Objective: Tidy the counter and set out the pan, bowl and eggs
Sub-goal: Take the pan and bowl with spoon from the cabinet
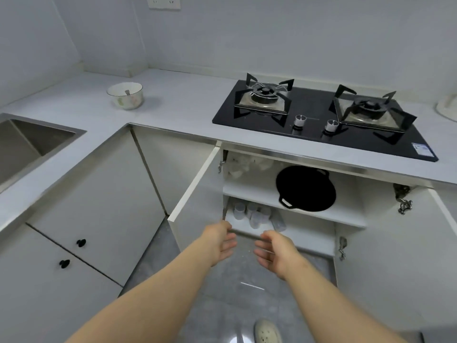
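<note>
A black pan (306, 188) with side handles lies on the upper shelf of the open cabinet under the stove. A white bowl (125, 95) with a spoon in it stands on the counter (173, 105) near the corner. My left hand (221, 241) and my right hand (274, 253) are stretched out in front of the cabinet's lower shelf, palms facing each other, fingers relaxed, holding nothing. Both hands are below the pan and apart from it. No eggs are in view.
Both cabinet doors (195, 186) stand open. Several clear cups (254, 214) sit on the lower shelf, white items on the upper left. A two-burner gas stove (321, 117) is set in the counter, a sink (29, 142) at left. A white object (447, 107) lies at far right.
</note>
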A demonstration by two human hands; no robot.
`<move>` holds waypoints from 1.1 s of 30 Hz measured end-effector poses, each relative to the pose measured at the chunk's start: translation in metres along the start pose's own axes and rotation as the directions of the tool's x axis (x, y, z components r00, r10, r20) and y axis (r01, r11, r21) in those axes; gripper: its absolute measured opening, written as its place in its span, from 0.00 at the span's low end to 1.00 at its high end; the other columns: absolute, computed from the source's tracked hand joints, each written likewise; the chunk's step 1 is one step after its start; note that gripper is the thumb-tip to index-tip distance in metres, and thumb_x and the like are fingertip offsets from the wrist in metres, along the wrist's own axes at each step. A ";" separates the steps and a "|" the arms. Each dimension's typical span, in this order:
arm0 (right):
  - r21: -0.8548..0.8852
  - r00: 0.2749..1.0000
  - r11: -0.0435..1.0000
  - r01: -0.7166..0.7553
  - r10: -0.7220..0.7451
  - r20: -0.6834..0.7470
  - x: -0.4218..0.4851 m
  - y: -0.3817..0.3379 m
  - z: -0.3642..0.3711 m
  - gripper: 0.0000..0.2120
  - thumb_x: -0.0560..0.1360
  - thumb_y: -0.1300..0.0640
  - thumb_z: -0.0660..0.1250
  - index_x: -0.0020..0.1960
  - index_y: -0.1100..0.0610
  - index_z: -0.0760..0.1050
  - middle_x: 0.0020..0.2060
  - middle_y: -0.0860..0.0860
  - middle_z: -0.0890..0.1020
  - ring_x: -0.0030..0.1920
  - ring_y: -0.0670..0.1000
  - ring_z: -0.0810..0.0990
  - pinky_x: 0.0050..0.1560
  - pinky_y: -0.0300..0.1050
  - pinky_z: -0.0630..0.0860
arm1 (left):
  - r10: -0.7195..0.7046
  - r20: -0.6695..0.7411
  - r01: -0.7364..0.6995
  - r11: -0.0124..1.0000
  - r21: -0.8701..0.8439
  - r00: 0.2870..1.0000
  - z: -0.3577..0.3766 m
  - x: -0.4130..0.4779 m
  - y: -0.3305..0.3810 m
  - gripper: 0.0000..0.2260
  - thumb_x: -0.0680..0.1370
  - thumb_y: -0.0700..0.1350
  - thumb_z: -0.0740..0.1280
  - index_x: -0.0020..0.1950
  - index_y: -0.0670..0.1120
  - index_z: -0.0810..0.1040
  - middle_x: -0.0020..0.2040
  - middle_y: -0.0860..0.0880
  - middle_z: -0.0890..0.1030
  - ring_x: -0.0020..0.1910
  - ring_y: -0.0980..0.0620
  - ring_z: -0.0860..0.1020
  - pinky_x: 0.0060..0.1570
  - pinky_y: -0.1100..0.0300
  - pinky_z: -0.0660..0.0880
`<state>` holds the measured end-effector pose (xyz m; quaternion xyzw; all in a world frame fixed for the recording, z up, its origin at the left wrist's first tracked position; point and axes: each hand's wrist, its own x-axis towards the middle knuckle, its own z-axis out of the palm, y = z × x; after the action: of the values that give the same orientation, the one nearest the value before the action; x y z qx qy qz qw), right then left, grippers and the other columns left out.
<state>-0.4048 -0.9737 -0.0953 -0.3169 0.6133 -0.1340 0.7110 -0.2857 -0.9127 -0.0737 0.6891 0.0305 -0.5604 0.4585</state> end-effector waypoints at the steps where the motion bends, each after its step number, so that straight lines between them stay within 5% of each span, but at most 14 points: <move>1: 0.012 1.000 1.000 -0.005 0.005 0.003 0.006 -0.003 -0.011 0.06 0.77 0.57 0.60 0.43 0.56 0.72 0.38 0.52 0.78 0.35 0.51 0.77 0.35 0.42 0.72 | -0.001 -0.006 0.001 1.000 0.007 1.000 0.013 0.006 -0.001 0.13 0.80 0.45 0.58 0.63 0.43 0.71 0.40 0.49 0.76 0.46 0.50 0.76 0.52 0.55 0.72; 5: 0.037 1.000 0.999 -0.025 0.024 0.006 0.041 -0.027 -0.068 0.06 0.77 0.57 0.60 0.42 0.56 0.72 0.39 0.53 0.78 0.36 0.51 0.77 0.35 0.43 0.72 | -0.022 -0.018 0.022 0.999 0.029 1.000 0.083 0.039 -0.001 0.10 0.80 0.45 0.58 0.60 0.44 0.72 0.40 0.50 0.76 0.41 0.52 0.77 0.50 0.55 0.72; 10: 0.022 0.995 0.995 -0.096 0.097 -0.030 0.097 -0.062 -0.145 0.08 0.78 0.58 0.59 0.40 0.56 0.70 0.36 0.53 0.76 0.33 0.51 0.74 0.34 0.42 0.70 | -0.115 -0.045 0.116 0.993 0.019 0.992 0.173 0.077 -0.006 0.05 0.81 0.44 0.59 0.50 0.43 0.71 0.38 0.49 0.75 0.35 0.53 0.75 0.36 0.59 0.71; 16: 0.001 0.987 0.989 -0.149 0.149 -0.062 0.155 -0.089 -0.193 0.12 0.79 0.61 0.58 0.36 0.59 0.70 0.32 0.55 0.74 0.30 0.52 0.71 0.32 0.42 0.67 | -0.154 -0.093 0.156 0.988 0.017 0.984 0.236 0.125 0.003 0.08 0.81 0.42 0.58 0.42 0.46 0.69 0.36 0.48 0.75 0.33 0.51 0.74 0.36 0.60 0.70; 22: -0.056 0.968 0.970 -0.238 0.233 -0.089 0.230 -0.081 -0.208 0.12 0.78 0.63 0.57 0.37 0.59 0.70 0.31 0.54 0.74 0.29 0.52 0.71 0.33 0.40 0.65 | -0.156 -0.140 0.176 0.974 0.141 0.978 0.268 0.214 0.006 0.04 0.81 0.41 0.58 0.53 0.43 0.70 0.37 0.47 0.75 0.33 0.52 0.74 0.35 0.60 0.71; 27: 0.011 0.950 0.958 -0.287 0.286 -0.128 0.298 -0.080 -0.221 0.13 0.78 0.64 0.57 0.36 0.59 0.69 0.30 0.54 0.72 0.29 0.51 0.69 0.33 0.40 0.64 | -0.200 -0.155 0.209 0.977 0.045 0.967 0.289 0.300 0.007 0.06 0.80 0.41 0.59 0.45 0.40 0.71 0.37 0.45 0.74 0.33 0.50 0.73 0.36 0.58 0.71; 33: 0.106 0.939 0.949 -0.297 0.310 -0.147 0.351 -0.079 -0.222 0.09 0.79 0.61 0.58 0.40 0.59 0.71 0.33 0.55 0.75 0.30 0.52 0.72 0.34 0.41 0.68 | -0.229 -0.163 0.246 0.965 0.087 0.960 0.311 0.381 0.008 0.13 0.80 0.44 0.61 0.64 0.43 0.69 0.43 0.46 0.73 0.34 0.50 0.73 0.32 0.57 0.71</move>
<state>-0.5272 -1.3006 -0.3340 -0.1769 0.7045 -0.0733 0.6834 -0.3719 -1.3040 -0.3589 0.7445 0.1179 -0.5581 0.3468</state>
